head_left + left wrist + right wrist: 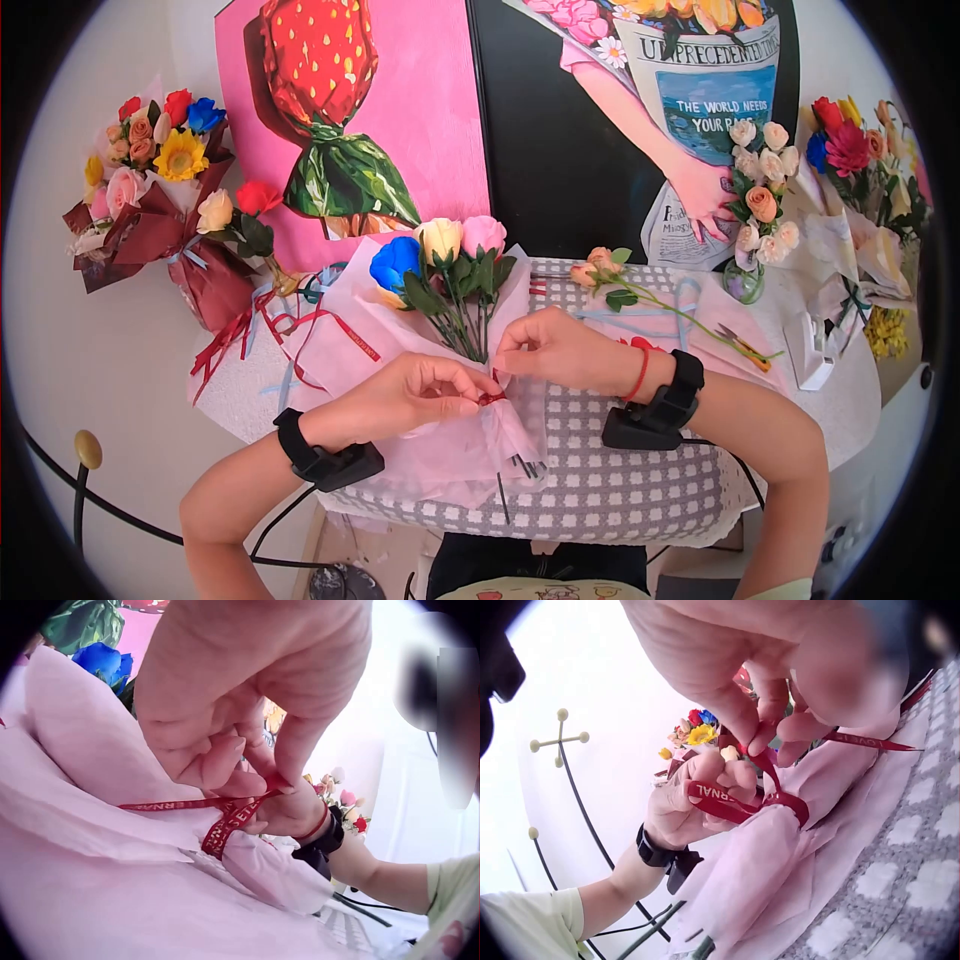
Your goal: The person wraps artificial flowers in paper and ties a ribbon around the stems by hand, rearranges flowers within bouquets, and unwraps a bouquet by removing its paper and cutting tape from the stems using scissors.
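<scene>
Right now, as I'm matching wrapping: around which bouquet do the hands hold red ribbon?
The middle, pale pink wrapped bouquet of blue, cream and pink roses; the left hand and right hand touch only that one.

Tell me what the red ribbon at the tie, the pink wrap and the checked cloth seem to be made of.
Red ribbon: probably satin-like fabric, smooth, with pale printed lettering; it bends in flat loops.
Pink wrap: thin and matte, creasing softly; tissue paper or non-woven sheet, I can't tell which.
Checked cloth: likely woven or knitted textile, matte, its pale squares fuzzy-edged.
</scene>
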`<action>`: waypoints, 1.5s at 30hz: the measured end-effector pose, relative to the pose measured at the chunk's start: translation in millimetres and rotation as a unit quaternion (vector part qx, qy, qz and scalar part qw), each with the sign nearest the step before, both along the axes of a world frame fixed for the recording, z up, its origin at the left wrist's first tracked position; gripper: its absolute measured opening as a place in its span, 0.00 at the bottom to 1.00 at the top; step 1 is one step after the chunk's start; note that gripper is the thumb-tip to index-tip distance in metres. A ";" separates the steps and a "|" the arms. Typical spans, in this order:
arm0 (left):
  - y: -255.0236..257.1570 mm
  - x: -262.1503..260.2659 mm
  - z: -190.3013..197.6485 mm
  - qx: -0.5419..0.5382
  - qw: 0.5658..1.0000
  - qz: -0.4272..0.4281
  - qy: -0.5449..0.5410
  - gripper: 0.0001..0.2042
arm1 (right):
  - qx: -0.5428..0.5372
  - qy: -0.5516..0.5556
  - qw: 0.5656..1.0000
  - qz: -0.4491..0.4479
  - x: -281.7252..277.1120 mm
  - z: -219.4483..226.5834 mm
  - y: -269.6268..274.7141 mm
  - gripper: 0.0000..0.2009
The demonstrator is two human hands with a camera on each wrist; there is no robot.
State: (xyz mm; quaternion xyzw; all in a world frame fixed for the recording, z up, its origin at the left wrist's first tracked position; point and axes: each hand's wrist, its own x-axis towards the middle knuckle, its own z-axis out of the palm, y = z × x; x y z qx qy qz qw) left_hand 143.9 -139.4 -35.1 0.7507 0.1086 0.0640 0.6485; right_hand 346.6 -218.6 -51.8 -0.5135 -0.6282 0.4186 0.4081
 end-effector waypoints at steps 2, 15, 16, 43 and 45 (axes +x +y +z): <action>0.5 -0.1 -0.4 -0.001 1.000 -0.022 -0.019 0.02 | 0.027 -0.090 0.994 -0.046 0.5 1.8 -2.1 0.06; 4.9 -16.1 -0.7 0.123 0.989 -0.023 0.081 0.03 | 0.168 -0.489 0.846 -0.126 -11.9 7.4 -16.8 0.03; 5.0 -17.3 -0.7 0.117 0.989 -0.027 0.083 0.03 | 0.169 -0.489 0.846 -0.126 -11.7 6.0 -16.9 0.03; 6.9 -5.5 -4.6 -0.185 0.980 0.069 0.015 0.06 | -0.054 0.025 0.995 0.077 -4.2 19.0 -21.8 0.07; 5.8 -4.4 -4.6 -0.182 0.981 0.071 0.007 0.06 | -0.025 0.017 0.997 0.070 -6.2 20.9 -21.6 0.06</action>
